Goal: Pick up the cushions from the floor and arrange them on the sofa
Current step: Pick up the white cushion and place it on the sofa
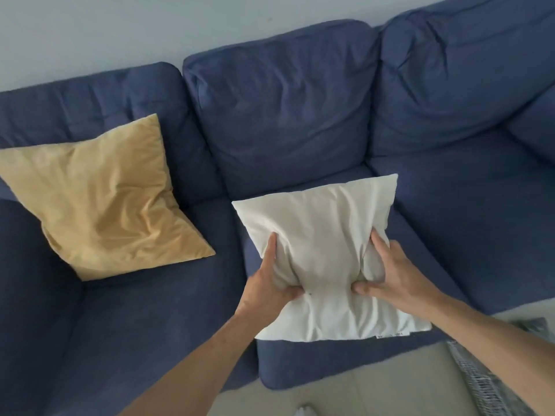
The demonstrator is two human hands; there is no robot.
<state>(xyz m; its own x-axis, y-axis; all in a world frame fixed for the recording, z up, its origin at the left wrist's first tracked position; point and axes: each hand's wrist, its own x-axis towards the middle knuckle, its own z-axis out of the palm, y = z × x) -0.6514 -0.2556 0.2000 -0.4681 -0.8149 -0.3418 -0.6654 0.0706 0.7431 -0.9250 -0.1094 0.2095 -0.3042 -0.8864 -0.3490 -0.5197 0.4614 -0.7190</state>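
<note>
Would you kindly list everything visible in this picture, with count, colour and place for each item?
Fabric sofa: one, dark blue, three back cushions, fills most of the view against the wall.
Square yellow cushion: one, mustard yellow, propped on the left seat against the backrest.
White rectangular cushion: one, white, over the middle seat, small label at its near edge.
Wall: one, pale grey-blue, behind the sofa.
Tiled floor: beige, bottom right.
Woven item: one, grey, partly seen at the right floor edge; cannot tell what it is.
Left hand: gripping the white cushion's left side.
Right hand: gripping its right side.
</note>
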